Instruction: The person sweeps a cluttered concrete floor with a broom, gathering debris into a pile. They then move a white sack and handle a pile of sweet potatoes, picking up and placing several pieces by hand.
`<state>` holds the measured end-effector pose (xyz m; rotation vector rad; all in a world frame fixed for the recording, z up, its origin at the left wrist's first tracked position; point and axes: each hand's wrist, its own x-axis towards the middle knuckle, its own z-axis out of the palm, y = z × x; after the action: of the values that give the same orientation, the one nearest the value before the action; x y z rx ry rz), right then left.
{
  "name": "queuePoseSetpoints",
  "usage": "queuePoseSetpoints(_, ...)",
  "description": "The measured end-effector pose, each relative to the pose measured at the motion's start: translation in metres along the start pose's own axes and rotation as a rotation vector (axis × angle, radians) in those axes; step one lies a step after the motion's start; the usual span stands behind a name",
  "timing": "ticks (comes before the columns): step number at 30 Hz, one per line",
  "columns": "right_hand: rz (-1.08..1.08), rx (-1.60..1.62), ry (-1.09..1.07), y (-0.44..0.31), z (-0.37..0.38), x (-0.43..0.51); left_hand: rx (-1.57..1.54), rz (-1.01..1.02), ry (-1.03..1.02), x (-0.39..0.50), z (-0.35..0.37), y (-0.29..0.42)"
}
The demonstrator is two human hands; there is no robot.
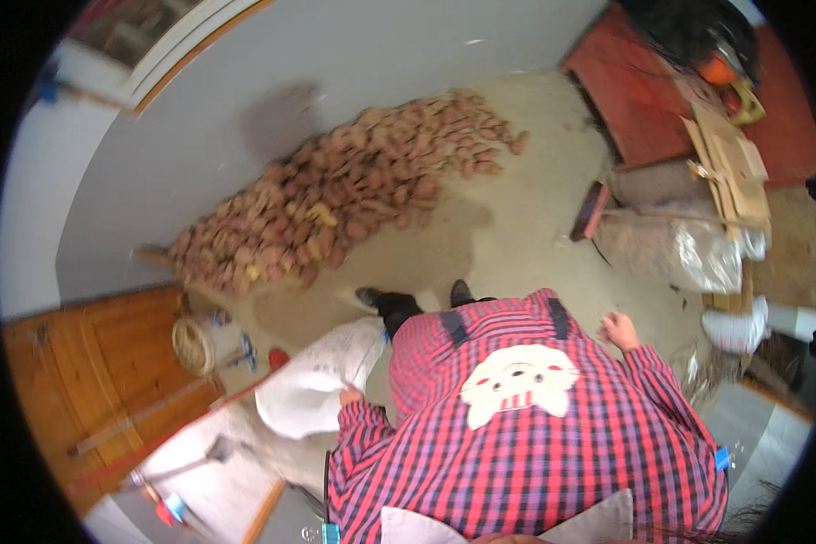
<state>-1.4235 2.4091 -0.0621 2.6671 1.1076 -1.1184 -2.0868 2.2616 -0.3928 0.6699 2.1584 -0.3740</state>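
My left hand [351, 396] is low beside a white woven sack [313, 381], its fingers at the sack's edge; the sleeve and the sack partly hide it. My right hand [619, 331] hangs over the floor at my right side with its fingers curled, and I see nothing in it. A long heap of what look like sweet potatoes [353, 183] lies on the floor along the grey wall in front of me. A checked smock with a cat face covers my body.
A push broom head [590, 211] and a plastic-wrapped bundle [680, 251] lie at the right, near a red cabinet [639, 95] and flattened cardboard [734, 170]. A bucket [200, 345] stands at the left by a wooden door [102, 381].
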Motion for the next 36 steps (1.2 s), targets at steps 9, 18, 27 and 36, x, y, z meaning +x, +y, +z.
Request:
queuePoseSetpoints(9, -0.023, 0.081, -0.123, -0.046, -0.008, 0.040, -0.075, -0.212, -0.072, -0.088, -0.036, -0.031)
queuePoseSetpoints(18, -0.370, 0.109, -0.359, -0.195, 0.029, 0.069, -0.186, -0.254, -0.133, -0.160, 0.028, -0.044)
queuePoseSetpoints(27, -0.492, -0.207, -0.384, -0.198, 0.019, 0.120, -0.148, -0.329, -0.242, -0.195, 0.086, -0.036)
queuePoseSetpoints(36, -0.384, 0.061, -0.543, -0.224, 0.095, 0.165, -0.334, -0.166, 0.222, -0.138, -0.015, -0.022)
